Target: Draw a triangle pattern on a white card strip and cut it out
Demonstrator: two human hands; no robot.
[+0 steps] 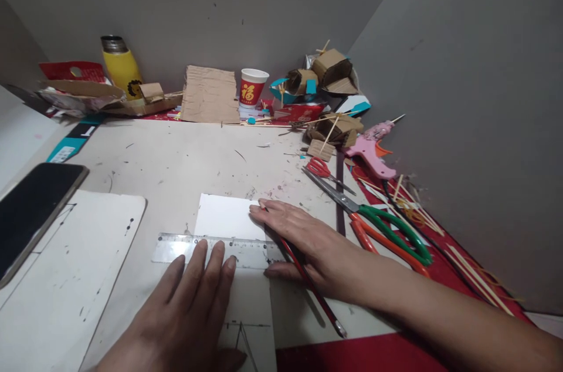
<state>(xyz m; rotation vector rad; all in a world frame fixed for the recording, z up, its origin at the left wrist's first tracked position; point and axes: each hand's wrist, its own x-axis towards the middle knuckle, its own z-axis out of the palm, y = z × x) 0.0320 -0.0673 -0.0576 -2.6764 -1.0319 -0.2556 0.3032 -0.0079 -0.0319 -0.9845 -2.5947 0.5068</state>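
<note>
My left hand point(189, 301) lies flat with fingers stretched out, pressing a clear plastic ruler point(176, 246) onto a white sheet of card point(224, 216). My right hand point(299, 237) rests on the sheet's right edge, its fingers laid over a red and black pencil point(323, 304) that runs back under the palm. Pencil lines show on the card near the bottom point(244, 331), just right of my left wrist.
A dark phone point(30, 208) and white board point(65, 278) lie left. Large scissors with green and orange handles point(387, 231), small red scissors point(321, 168), a pink glue gun point(373, 149) and wooden sticks point(475, 278) lie right. At the back stand cardboard pieces point(209, 93), a paper cup point(253, 87) and a yellow flask point(121, 67).
</note>
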